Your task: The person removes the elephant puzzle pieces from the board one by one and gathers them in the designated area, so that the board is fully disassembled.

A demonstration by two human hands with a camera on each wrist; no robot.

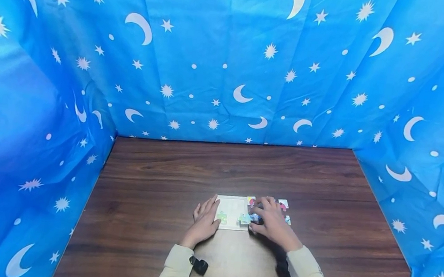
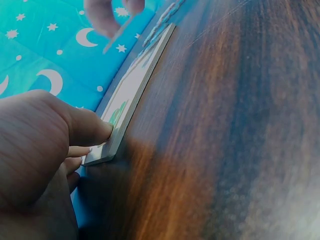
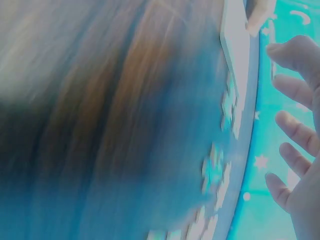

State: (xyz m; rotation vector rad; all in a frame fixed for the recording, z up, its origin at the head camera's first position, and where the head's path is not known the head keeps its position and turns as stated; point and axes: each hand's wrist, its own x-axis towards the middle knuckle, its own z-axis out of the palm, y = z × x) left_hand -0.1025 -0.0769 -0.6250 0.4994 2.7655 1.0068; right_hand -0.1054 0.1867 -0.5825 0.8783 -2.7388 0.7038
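A shallow white puzzle tray (image 1: pixel 234 204) lies on the table, with a green puzzle piece (image 1: pixel 222 217) in its lower left corner. My left hand (image 1: pixel 205 221) holds the tray's left side; in the left wrist view the thumb (image 2: pixel 92 126) presses on its rim and the fingertips sit at its edge. Over the tray's right part, my right hand (image 1: pixel 273 224) pinches a light blue-green puzzle piece (image 1: pixel 244 219) between thumb and index finger. In the left wrist view that thin piece (image 2: pixel 118 35) is edge-on, raised above the tray. The right hand's other fingers are spread.
Several loose puzzle pieces (image 1: pixel 283 204) lie right of the tray, partly hidden under my right hand. The brown wooden table (image 1: pixel 150 194) is bordered at the back and sides by blue cloth (image 1: pixel 200 40) with moons and stars.
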